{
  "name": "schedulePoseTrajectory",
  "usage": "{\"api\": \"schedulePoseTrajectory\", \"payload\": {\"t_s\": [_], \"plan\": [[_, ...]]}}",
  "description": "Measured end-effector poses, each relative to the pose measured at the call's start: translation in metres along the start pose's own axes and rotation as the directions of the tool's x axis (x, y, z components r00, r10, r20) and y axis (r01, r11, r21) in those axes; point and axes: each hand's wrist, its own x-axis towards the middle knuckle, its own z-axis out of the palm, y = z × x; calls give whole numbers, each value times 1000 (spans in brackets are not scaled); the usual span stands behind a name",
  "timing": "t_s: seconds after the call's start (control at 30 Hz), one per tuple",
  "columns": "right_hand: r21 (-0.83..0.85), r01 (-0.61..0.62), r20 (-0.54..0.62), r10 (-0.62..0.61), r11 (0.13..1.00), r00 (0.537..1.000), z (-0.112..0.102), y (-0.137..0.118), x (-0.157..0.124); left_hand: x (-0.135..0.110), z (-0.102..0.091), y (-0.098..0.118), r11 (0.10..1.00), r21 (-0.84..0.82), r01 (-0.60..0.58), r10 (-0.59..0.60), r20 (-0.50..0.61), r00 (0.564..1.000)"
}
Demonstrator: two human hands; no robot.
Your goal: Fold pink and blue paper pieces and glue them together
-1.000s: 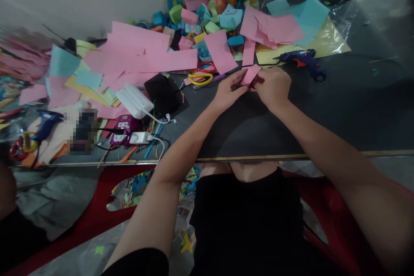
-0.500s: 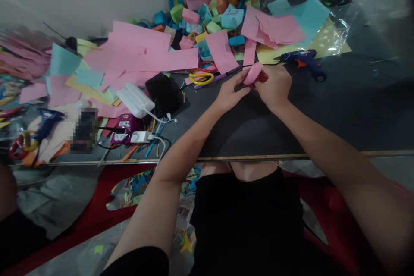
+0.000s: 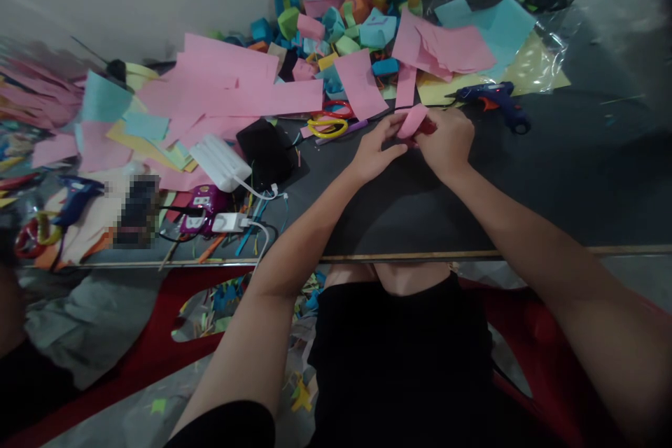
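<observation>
A pink strip bent into a loop (image 3: 412,122) is held between my two hands above the dark table. My left hand (image 3: 376,148) grips its left side, thumb and fingers closed round it. From the right, my right hand (image 3: 447,143) pinches the loop's other side, its fingers curled and partly hidden behind the hand. Just right of the hands lies a dark blue glue gun (image 3: 493,99) with an orange trigger. Close by on the left are scissors with yellow and red handles (image 3: 327,127). A flat pink strip (image 3: 406,86) lies behind the loop.
Pink sheets (image 3: 225,80) cover the table's left. Small coloured folded pieces (image 3: 341,24) are heaped at the back. A white adapter (image 3: 219,162), a black case (image 3: 264,152), a purple power strip (image 3: 204,206) and another glue gun (image 3: 78,199) lie left. The table's front edge (image 3: 409,257) runs below my forearms.
Hardly anything differs. The pink loop is still in both hands at the same spot, and the view has shifted very slightly.
</observation>
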Motion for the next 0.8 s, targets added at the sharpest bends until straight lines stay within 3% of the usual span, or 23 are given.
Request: {"api": "schedulePoseTrajectory", "payload": {"t_s": [0.17, 0.33, 0.57, 0.8], "plan": [[-22, -28, 58, 29, 999, 998, -3, -3, -1, -1, -1, -5, 996, -86, 30, -29, 15, 999], [15, -14, 8, 13, 1000, 1000, 2, 0, -1, 0, -4, -7, 988, -148, 43, -38, 36, 999], [108, 93, -48, -88, 990, 995, 4, 1, -1, 0, -10, 6, 997, -82, 3, -13, -130, 991], [181, 108, -28, -105, 978, 994, 3, 1, -1, 4, -8, -15, 986, -168, -2, -36, -223, 974]]}}
